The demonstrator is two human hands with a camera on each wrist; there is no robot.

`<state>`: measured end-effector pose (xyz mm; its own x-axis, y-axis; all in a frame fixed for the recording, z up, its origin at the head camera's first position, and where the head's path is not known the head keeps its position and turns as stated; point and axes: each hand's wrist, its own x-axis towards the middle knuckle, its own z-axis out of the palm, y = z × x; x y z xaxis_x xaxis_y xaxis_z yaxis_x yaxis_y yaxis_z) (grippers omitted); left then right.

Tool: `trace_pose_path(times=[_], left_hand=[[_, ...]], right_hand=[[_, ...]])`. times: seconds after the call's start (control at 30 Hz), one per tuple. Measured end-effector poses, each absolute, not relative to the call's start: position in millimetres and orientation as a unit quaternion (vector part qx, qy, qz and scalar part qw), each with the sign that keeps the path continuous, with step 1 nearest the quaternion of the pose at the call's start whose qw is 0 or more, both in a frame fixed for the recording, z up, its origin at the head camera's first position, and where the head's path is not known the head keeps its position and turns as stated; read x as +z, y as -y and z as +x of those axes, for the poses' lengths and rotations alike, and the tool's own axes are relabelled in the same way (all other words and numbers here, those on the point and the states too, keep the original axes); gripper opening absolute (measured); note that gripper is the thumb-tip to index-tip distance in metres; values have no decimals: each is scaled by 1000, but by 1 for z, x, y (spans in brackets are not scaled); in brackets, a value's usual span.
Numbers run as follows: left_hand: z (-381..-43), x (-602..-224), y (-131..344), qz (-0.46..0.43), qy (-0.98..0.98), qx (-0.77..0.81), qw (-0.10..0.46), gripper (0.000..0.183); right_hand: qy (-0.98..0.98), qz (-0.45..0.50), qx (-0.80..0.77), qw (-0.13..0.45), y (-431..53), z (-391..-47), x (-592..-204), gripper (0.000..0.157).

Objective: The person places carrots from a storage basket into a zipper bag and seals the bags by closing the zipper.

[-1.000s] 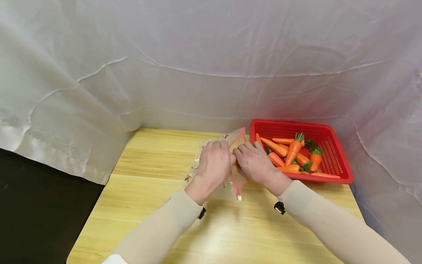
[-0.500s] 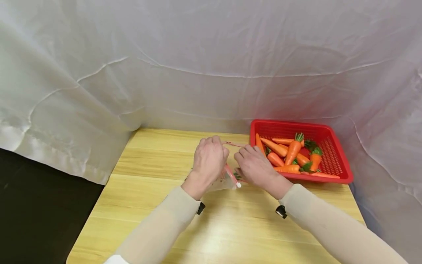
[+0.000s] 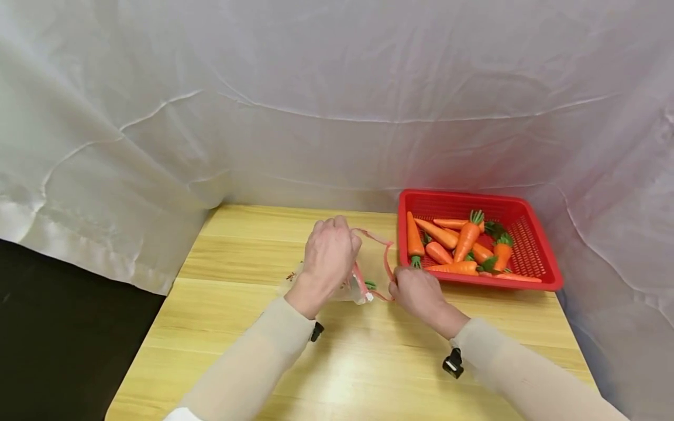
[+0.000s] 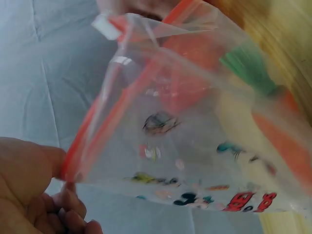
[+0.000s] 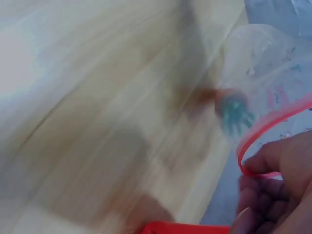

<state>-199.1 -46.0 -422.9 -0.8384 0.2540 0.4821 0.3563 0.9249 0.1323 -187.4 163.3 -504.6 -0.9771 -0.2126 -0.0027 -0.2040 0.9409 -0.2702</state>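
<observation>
A clear zip bag [image 4: 195, 146] with red sealing strips, a white slider [image 4: 107, 27] and printed cartoon figures hangs between both hands over the table. My left hand [image 3: 330, 251] pinches one corner of its mouth, as the left wrist view shows. With thumb and finger, my right hand [image 3: 421, 295] pinches the opposite strip, so the mouth stands spread apart. Inside the bag lies a carrot [image 4: 285, 129], its green stalks [image 4: 248, 68] towards the mouth. In the head view the left hand hides much of the bag, and only the stalks of this carrot show.
A red plastic basket [image 3: 547, 251] stands at the back right of the wooden table [image 3: 237, 327], close beside the right hand. Several carrots [image 3: 467, 237] with green tops lie in it. Grey-white cloth [image 3: 316, 146] hangs behind and at the sides.
The right hand has moved right and towards the person with its edge of the bag, and the mouth has spread wider. The left hand has shifted slightly left. Green stalks now show inside the bag.
</observation>
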Motion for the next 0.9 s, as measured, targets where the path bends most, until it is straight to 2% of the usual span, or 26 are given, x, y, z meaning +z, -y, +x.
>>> trace_pose_path(times=[0.1,0.2,0.3,0.43,0.53,0.73,0.9], left_hand=[[-196,-426,46,-184,958,-36,219,18],[-192,-433,42,-213,960,34,177,16],[-190,-442,36,-222,964,67,127,15],[-189,-446,31,-210,969,87,99,18],[-191,-446,30,-199,968,91,120,18],[-198,-453,28,-203,953,66,217,11],[-196,-455,26,-183,960,71,200,11]], right_hand=[[-975,-104,-195,2,-159,-197,-499,21],[-967,-93,-238,-16,-155,-209,-490,16],[-965,-81,-246,-26,-153,-219,-487,13],[-967,-66,-242,-37,-154,-227,-488,13],[-969,-57,-234,-50,-157,-231,-491,13],[-977,-61,-200,-44,-161,-233,-498,17],[-972,-74,-212,-62,-158,-230,-497,15]])
